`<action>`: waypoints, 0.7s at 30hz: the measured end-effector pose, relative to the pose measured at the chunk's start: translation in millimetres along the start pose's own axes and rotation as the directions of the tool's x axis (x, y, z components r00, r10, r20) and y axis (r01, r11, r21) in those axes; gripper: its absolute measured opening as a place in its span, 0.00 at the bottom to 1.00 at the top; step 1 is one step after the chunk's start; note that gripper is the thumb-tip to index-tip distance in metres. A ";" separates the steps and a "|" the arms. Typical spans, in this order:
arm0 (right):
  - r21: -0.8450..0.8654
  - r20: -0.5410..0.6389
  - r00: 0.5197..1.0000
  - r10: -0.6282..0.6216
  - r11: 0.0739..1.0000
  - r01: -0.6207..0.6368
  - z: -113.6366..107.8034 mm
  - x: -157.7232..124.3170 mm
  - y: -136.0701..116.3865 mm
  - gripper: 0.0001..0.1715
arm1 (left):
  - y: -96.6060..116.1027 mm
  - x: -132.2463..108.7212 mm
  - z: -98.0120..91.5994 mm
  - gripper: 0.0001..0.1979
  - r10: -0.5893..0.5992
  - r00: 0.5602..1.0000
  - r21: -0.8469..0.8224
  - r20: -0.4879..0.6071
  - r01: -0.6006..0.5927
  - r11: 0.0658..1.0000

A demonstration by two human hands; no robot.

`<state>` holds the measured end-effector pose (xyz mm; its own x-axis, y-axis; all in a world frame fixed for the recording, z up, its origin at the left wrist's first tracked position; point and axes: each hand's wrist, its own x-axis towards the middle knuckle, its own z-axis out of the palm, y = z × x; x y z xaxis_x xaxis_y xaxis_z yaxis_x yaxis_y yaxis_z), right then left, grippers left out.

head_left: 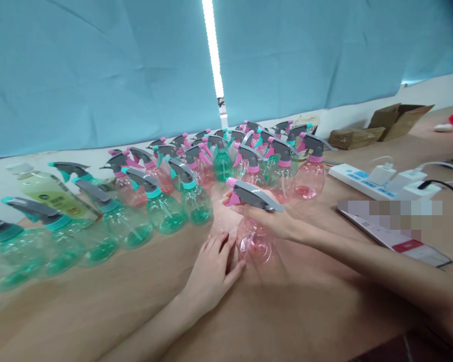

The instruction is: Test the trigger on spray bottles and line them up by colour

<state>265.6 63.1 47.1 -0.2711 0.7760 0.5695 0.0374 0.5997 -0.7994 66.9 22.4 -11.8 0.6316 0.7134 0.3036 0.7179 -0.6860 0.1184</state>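
My right hand (266,216) grips a pink-tinted plastic spray bottle (254,241) at its neck, under the grey sprayer head (251,195). That head has a pink trigger, and the bottle is tilted over the tabletop. My left hand (211,274) lies flat on the tan table (109,311) with its fingers apart, holding nothing. Its fingertips are close to the bottle's lower side, though I cannot tell if they touch. Just beyond stand crowded rows of upright spray bottles, such as a green-tinted one (166,211) and a pink-tinted one (309,178).
A white power strip (366,182) with plugged-in chargers and cables lies to the right. Below it is a printed sheet (396,241), partly pixelated. Cardboard boxes (398,120) stand at the back right, and a blue curtain (98,70) hangs behind the table.
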 end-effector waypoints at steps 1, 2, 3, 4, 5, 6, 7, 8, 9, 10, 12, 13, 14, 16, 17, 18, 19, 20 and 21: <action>-0.004 0.004 1.000 0.004 1.000 -0.004 0.0 0.0 -0.5 0.20 | -0.1 0.1 0.2 0.18 0.003 1.000 -0.005 -0.006 -0.003 1.000; -0.003 0.009 1.000 0.006 1.000 -0.006 0.0 0.1 -1.2 0.19 | -0.2 0.2 0.3 0.18 0.004 1.000 -0.010 -0.009 -0.004 1.000; 0.005 0.011 1.000 0.004 1.000 -0.004 0.1 0.2 -2.0 0.19 | -0.2 0.3 0.3 0.18 0.003 1.000 -0.012 -0.010 -0.003 1.000; 0.017 0.012 1.000 0.001 1.000 -0.001 0.3 0.3 -2.7 0.20 | -0.3 0.3 0.3 0.18 0.001 1.000 -0.012 -0.008 -0.001 1.000; 0.031 0.011 1.000 -0.005 1.000 0.004 0.5 0.4 -3.4 0.20 | -0.3 0.4 0.2 0.18 -0.001 1.000 -0.010 -0.004 0.001 1.000; 0.044 0.010 1.000 -0.011 0.999 0.010 0.6 0.6 -3.8 0.19 | -0.3 0.4 0.1 0.18 -0.003 1.000 -0.008 0.000 0.003 1.000; 0.052 0.009 1.000 -0.015 0.999 0.015 0.8 0.7 -4.1 0.17 | -0.3 0.4 0.0 0.18 -0.004 1.000 -0.007 0.002 0.004 1.000; 0.057 0.008 1.000 -0.017 0.998 0.016 0.8 0.7 -4.3 0.16 | -0.3 0.4 -0.1 0.17 -0.003 1.000 -0.009 0.000 0.003 1.000; 0.059 0.008 1.000 -0.017 0.998 0.017 0.9 0.8 -4.3 0.14 | -0.2 0.4 -0.1 0.17 -0.002 1.000 -0.013 -0.005 0.002 1.000; 0.058 0.008 1.000 -0.016 0.998 0.016 0.8 0.9 -4.3 0.13 | -0.1 0.4 -0.1 0.17 -0.002 1.000 -0.015 -0.009 0.001 1.000; 0.050 0.005 1.000 -0.010 0.999 0.010 0.6 1.1 -4.1 0.11 | 0.1 0.6 0.0 0.18 0.000 1.000 -0.015 -0.012 0.000 1.000; 0.048 0.004 1.000 -0.009 0.999 0.009 0.6 1.2 -3.9 0.09 | 0.3 0.7 0.0 0.18 -0.001 1.000 -0.012 -0.009 0.001 1.000; 0.047 0.005 1.000 -0.009 0.999 0.009 0.5 1.2 -3.7 0.08 | 0.4 0.8 0.0 0.18 -0.002 1.000 -0.008 -0.003 0.002 1.000; 0.051 0.010 1.000 -0.013 0.999 0.013 0.6 1.3 -3.4 0.08 | 0.6 0.8 -0.4 0.18 -0.006 1.000 -0.002 0.007 0.006 1.000; 0.055 0.011 1.000 -0.019 0.998 0.019 0.7 1.3 -3.3 0.07 | 0.7 0.8 -0.6 0.18 -0.006 1.000 0.000 0.009 0.006 1.000; 0.057 0.012 1.000 -0.023 0.998 0.022 0.8 1.2 -3.2 0.07 | 0.8 0.8 -0.9 0.17 -0.006 1.000 0.001 0.007 0.006 1.000; 0.055 0.010 1.000 -0.021 0.998 0.021 0.9 1.1 -3.2 0.07 | 0.8 0.7 -1.2 0.17 -0.004 1.000 0.001 0.002 0.004 1.000; 0.051 0.008 1.000 -0.018 0.999 0.017 1.0 0.9 -3.3 0.07 | 0.9 0.7 -1.4 0.17 -0.002 1.000 0.000 -0.002 0.002 1.000; 0.045 0.007 1.000 -0.011 0.999 0.011 1.1 0.7 -3.5 0.07 | 1.0 0.6 -1.6 0.17 0.000 1.000 -0.003 -0.006 0.000 1.000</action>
<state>264.2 61.3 50.1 -0.2784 0.7679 0.5769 -0.0088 0.5986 -0.8010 67.5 21.9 -10.0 0.6299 0.7125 0.3092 0.7169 -0.6865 0.1213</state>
